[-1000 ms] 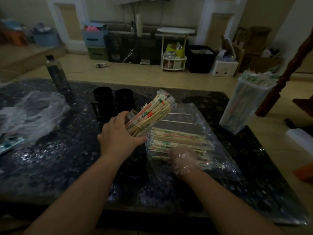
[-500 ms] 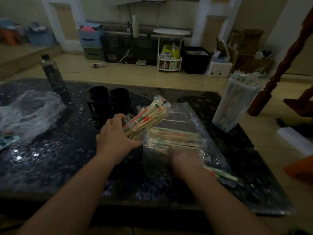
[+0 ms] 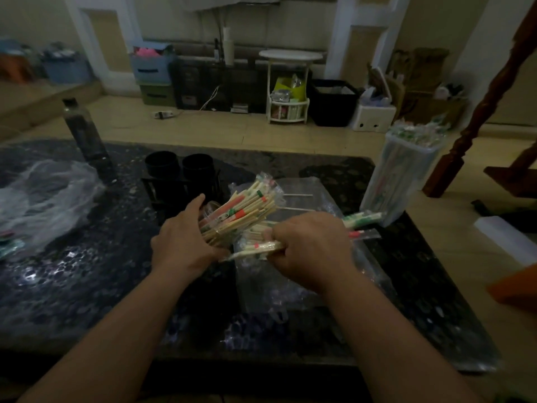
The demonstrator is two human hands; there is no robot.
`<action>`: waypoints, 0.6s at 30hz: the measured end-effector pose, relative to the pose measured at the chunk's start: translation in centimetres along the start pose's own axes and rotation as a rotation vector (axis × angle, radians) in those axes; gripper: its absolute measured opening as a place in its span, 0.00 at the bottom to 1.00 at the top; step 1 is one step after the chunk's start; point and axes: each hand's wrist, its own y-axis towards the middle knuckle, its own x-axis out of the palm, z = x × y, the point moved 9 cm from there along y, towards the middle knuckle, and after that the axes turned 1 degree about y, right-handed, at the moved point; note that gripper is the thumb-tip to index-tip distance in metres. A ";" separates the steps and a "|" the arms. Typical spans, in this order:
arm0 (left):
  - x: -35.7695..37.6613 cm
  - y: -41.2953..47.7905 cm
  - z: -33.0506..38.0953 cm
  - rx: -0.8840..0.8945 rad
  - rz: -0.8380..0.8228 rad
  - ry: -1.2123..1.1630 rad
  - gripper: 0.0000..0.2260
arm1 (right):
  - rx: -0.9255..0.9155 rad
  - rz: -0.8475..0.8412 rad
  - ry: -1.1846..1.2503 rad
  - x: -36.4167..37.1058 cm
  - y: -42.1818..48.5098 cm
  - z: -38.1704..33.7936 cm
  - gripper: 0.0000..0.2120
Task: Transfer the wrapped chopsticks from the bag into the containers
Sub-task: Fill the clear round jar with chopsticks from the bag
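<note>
**Two handfuls to be made into one**

The left hand [image 3: 186, 245] cradles a fat bundle [image 3: 241, 213] of wrapped chopsticks. Its thumb is underneath and its fingers curl round, with the forefinger lifted clear. The tips fan toward the far edge of the table [image 3: 87, 286]. The right hand [image 3: 311, 248] is fisted tight on a thin clutch [image 3: 255, 248] of wrapped pairs. It holds them crosswise just above the clear bag [image 3: 290, 286], which lies flat toward the table's right side.

My guess is the clutch is about to join the bundle. To do that well, I'd turn it to run the same way, slip it under the left fingers and tap the ends level. The lot should then slide into a container without snagging wrappers.

Counted:
- one bag
- two black cups [image 3: 161, 165], side by side in a rack toward the far edge
- one tall clear tub [image 3: 404, 175] at the right edge, crammed full
- two bare sticks [image 3: 296, 195] at the bag's far end
- one dark bottle [image 3: 84, 132] near the far left corner

The pairs in either hand are too many and too blurred to count.
</note>
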 end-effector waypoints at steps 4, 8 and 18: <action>0.5 0.3 0.3 0.034 -0.006 0.038 0.49 | -0.042 0.514 0.072 -2.3 -1.1 0.9 0.16; 0.8 0.6 0.5 0.091 -0.013 0.083 0.48 | -0.002 0.596 0.104 -2.4 -1.1 2.0 0.17; 0.9 1.1 0.7 0.165 -0.018 0.128 0.47 | 0.373 0.782 0.802 -1.4 -0.9 6.6 0.12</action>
